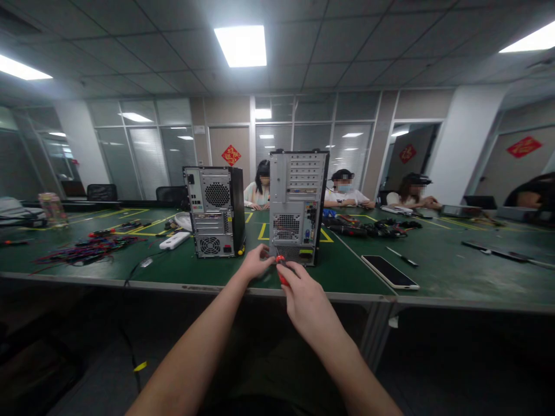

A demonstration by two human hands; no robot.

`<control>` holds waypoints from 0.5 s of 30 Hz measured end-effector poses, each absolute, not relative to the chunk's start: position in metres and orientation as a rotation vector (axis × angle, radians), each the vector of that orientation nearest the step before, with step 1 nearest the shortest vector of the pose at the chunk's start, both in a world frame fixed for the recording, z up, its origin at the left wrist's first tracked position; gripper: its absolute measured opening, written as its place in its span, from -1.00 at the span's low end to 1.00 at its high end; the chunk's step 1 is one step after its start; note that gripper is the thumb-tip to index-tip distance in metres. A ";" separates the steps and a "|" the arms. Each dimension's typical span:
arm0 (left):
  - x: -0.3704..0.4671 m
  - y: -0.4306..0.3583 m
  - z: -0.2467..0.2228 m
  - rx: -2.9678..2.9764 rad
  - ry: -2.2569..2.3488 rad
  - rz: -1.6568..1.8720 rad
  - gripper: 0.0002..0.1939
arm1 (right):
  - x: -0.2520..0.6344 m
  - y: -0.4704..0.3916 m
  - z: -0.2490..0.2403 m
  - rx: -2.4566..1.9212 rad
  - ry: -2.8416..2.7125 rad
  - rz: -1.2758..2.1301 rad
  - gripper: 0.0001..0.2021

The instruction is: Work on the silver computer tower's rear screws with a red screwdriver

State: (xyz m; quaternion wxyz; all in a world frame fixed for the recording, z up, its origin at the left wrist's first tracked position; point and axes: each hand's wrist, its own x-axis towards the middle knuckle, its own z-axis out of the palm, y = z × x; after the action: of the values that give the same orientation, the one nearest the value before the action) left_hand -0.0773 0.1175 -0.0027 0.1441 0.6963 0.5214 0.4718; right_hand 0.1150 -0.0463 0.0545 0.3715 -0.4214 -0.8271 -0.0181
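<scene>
A computer tower [299,199] stands upright on the green table, its silver rear panel with slots, ports and a vent grille facing me. My right hand [306,289] is wrapped round the handle of a red and black screwdriver [281,271]. The screwdriver is held at the tower's lower left corner; its tip is too small to make out. Beside that corner is my left hand [256,263], its fingers curled and thumb near the screwdriver. Whatever sits between those fingers is hidden. A second, shorter computer tower [217,211] stands to the left, rear side towards me.
Left on the table [338,271] lie a heap of coloured cables [93,248] and a white power strip [174,240]. To the right are a phone [390,271], a thin pen-like tool [401,256] and black cables [368,227]. Several people sit across the table.
</scene>
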 end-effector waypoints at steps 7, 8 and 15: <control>-0.078 0.117 -0.003 2.031 1.481 1.354 -0.71 | 0.113 -0.041 0.058 -1.182 -1.992 -0.037 -0.72; -0.079 0.117 -0.003 2.031 1.478 1.353 -0.71 | 0.114 -0.041 0.058 -1.161 -2.008 -0.063 -0.70; -0.079 0.119 -0.005 2.007 1.484 1.347 -0.67 | 0.117 -0.045 0.057 -1.131 -2.112 -0.171 -0.63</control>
State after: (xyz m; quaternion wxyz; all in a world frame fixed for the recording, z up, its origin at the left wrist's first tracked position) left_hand -0.0788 0.1188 -0.0046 0.1521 0.6994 0.5172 0.4693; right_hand 0.1167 -0.0454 0.0568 0.3615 -0.4392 -0.8197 -0.0665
